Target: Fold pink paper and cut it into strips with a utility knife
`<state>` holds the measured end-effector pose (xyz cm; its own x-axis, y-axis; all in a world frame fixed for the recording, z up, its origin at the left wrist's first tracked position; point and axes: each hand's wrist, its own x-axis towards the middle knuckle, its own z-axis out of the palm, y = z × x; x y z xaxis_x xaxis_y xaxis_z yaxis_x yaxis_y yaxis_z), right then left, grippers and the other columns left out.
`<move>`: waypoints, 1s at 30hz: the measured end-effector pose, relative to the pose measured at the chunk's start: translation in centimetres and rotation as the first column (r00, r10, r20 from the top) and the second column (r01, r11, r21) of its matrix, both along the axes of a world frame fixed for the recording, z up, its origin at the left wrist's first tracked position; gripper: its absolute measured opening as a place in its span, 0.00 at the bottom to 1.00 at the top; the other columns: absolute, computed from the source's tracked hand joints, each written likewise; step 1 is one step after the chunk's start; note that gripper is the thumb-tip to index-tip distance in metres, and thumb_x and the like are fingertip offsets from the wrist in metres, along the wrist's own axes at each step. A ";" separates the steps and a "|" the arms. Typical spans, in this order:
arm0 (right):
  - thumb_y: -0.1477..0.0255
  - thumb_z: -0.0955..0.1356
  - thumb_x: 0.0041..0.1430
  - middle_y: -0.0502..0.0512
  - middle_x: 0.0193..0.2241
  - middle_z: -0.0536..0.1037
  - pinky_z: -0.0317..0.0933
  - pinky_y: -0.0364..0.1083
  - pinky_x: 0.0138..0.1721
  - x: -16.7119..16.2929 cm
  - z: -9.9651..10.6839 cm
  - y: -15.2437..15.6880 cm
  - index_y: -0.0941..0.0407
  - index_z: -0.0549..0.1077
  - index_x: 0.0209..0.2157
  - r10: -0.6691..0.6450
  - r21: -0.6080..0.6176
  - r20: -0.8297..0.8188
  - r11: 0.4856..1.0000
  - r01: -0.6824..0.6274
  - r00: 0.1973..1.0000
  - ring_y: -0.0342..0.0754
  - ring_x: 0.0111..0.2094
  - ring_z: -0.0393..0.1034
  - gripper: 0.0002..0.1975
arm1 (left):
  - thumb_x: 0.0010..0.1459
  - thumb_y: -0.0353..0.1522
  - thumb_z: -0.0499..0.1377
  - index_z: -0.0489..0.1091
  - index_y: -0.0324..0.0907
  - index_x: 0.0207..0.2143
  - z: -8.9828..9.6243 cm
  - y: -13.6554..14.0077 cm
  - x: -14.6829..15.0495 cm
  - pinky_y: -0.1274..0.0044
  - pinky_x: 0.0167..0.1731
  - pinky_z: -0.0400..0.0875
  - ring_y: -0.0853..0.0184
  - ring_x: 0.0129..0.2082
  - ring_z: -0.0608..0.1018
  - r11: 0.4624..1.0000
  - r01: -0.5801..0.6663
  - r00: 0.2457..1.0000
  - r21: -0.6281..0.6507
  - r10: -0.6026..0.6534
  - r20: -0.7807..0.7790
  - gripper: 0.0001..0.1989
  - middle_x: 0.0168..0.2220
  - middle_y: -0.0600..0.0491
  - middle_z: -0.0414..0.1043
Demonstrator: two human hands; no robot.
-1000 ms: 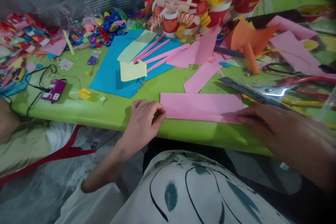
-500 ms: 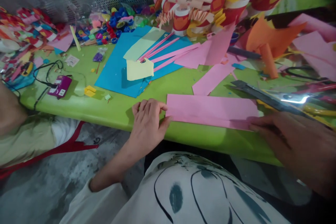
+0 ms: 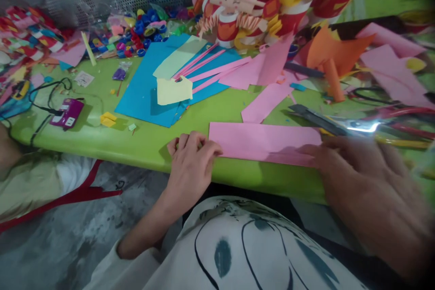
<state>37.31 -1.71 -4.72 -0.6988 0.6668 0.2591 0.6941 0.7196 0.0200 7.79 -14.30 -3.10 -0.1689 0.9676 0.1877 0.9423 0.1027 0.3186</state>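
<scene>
A rectangular sheet of pink paper (image 3: 261, 139) lies along the table's front edge, with a narrow fold along its near side. My left hand (image 3: 192, 163) is closed at its left end, thumb and fingertips on the near corner. At the right end, my right hand (image 3: 363, 186), somewhat blurred, is closed over the paper, its fingers on the folded strip and its thumb side partly hidden. Just beyond lies another pink paper piece (image 3: 263, 103). A dark-handled tool, perhaps a cutter (image 3: 314, 118), rests behind my right hand.
Blue sheets (image 3: 136, 99) carry pale paper and thin pink strips. Red and yellow paper-cup figures (image 3: 227, 22) stand at the back, near orange paper (image 3: 336, 52). A purple device with a cable (image 3: 70, 113) lies left. Another person's arm (image 3: 8, 147) shows at the left edge.
My right hand has moved inward and forward over the right end of the pink paper. My left thumb has slid slightly up its near corner. The view has shifted slightly.
</scene>
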 end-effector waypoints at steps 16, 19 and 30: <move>0.84 0.66 0.62 0.59 0.44 0.81 0.61 0.54 0.40 -0.9 0.9 -3.0 0.57 0.78 0.53 0.108 0.184 -0.016 0.978 -0.103 0.994 0.57 0.41 0.74 0.20 | 0.71 0.24 0.56 0.65 0.40 0.72 -0.2 -0.6 4.6 0.72 0.37 0.81 0.55 0.50 0.80 0.963 0.259 0.826 -0.066 -0.257 -0.502 0.29 0.56 0.39 0.77; 0.85 0.66 0.62 0.60 0.45 0.81 0.63 0.55 0.43 -0.6 0.9 -4.0 0.58 0.78 0.56 0.077 0.161 -0.010 0.984 -0.075 0.997 0.56 0.40 0.75 0.22 | 0.74 0.41 0.58 0.57 0.47 0.78 -0.1 -0.4 5.7 0.59 0.48 0.83 0.46 0.59 0.77 0.968 0.241 0.899 -0.072 -0.250 -0.358 0.34 0.65 0.37 0.71; 0.84 0.63 0.66 0.57 0.55 0.83 0.61 0.63 0.65 0.4 0.0 -5.7 0.51 0.76 0.60 -0.041 0.120 -0.005 0.992 0.041 0.999 0.53 0.46 0.81 0.26 | 0.71 0.55 0.57 0.58 0.58 0.77 -0.6 -0.5 7.1 0.37 0.60 0.71 0.30 0.70 0.66 0.959 0.258 0.918 -0.118 -0.281 -0.280 0.37 0.74 0.36 0.60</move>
